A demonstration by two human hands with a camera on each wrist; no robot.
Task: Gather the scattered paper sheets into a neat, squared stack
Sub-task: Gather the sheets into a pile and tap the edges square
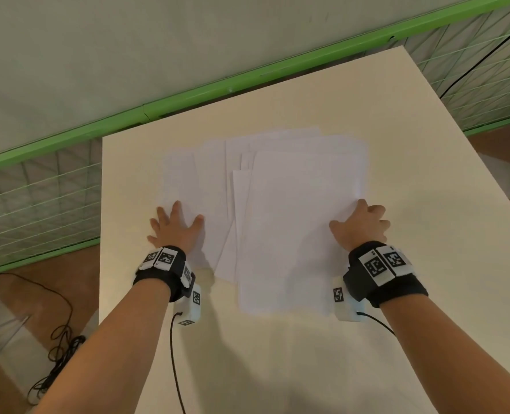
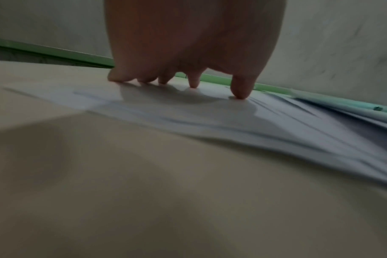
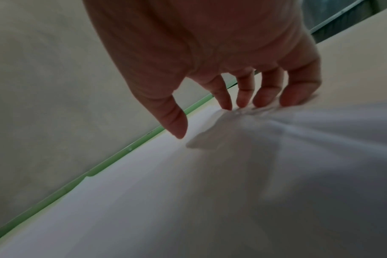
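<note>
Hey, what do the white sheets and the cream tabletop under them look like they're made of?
White sheets: thin matte paper; they ripple and lift at the edges under the right hand fingertips. Cream tabletop: smooth, flat, satin board, probably laminate or painted wood; no grain shows, so this is uncertain.

White paper sheets [image 1: 280, 210] lie fanned, overlapping, unsquared.
</note>
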